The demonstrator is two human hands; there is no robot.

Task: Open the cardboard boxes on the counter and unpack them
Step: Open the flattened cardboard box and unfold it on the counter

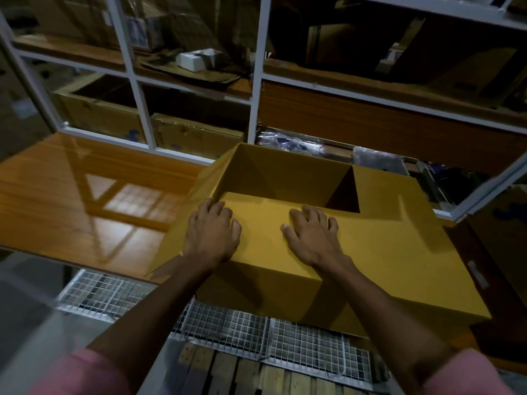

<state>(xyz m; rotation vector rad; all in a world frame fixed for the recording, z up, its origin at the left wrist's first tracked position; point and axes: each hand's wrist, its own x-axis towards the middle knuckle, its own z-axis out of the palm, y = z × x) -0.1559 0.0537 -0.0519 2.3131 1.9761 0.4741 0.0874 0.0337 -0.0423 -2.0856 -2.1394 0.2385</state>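
Now the glossy orange-brown wooden counter [71, 195] carries a large smooth yellow cardboard box [370, 238], its top partly open; left hand [212, 232] and right hand [312, 235] press flat, fingers spread, grasping nothing, on the near flap.

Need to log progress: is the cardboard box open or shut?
Partly open: the cardboard box shows a dark interior; the near flap lies flat.

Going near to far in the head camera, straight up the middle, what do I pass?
Wire mesh panels → front wall of the cardboard box → left hand and right hand flat on the near flap → open box interior → white shelf frame.
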